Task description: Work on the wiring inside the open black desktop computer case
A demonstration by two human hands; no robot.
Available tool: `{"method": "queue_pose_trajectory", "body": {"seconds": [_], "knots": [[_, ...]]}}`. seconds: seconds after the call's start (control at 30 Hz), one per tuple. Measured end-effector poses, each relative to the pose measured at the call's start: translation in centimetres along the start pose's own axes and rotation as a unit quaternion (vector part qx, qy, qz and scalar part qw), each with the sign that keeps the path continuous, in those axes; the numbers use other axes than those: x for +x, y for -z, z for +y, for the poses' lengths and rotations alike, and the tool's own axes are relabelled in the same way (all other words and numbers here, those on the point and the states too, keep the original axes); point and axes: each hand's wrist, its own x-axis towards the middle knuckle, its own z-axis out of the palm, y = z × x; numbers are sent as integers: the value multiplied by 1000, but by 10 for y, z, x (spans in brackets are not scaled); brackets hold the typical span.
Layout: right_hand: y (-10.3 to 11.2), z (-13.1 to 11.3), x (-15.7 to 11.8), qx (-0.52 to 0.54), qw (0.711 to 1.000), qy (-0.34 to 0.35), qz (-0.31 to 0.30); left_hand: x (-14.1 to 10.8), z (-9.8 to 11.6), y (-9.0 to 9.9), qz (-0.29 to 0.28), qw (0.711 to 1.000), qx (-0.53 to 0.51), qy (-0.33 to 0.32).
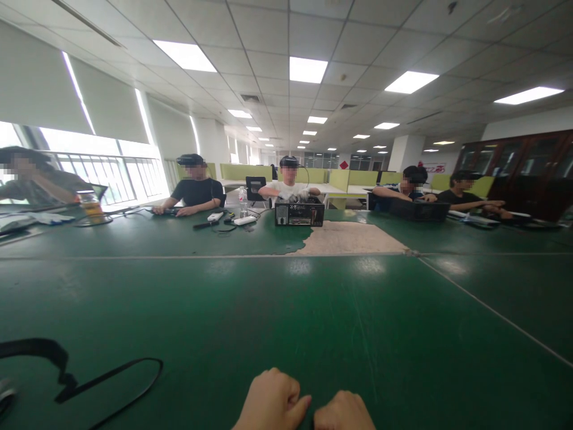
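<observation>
Both hands, left (271, 399) and right (344, 412), had fingers curled closed, no object visible within, above the green tabletop (201, 322). The black strap (38, 345) lay apart leftward (its loop loose); a leftward sweep, I judged, could snag it.

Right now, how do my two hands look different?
Your left hand reaches higher in the picture; your right hand sits lower, with less of it showing. The left hand's thumb points out toward the right hand, whose own thumb I can't clearly make out. Both are bare and look curled.
</observation>
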Motion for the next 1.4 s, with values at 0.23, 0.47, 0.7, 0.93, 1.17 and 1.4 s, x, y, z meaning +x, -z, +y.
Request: {"method": "queue_pose_trajectory", "body": {"seconds": [0.23,0.47,0.7,0.93,1.17,1.4], "knots": [[-3,0,1,3,1000,8,6,1,-1,-2,7,1000,10,6],[-6,0,-2,46,998,14,27,-2,2,1,13,1000,7,2],[12,-5,-12,48,998,19,23,-2,2,0,13,1000,6,2],[5,-2,-11,65,997,19,33,-1,0,-2,19,1000,12,-2],[12,-4,-11,58,998,16,16,-1,1,-2,16,1000,18,0],[15,-5,-14,76,997,18,27,-1,2,0,10,1000,17,6]]}}
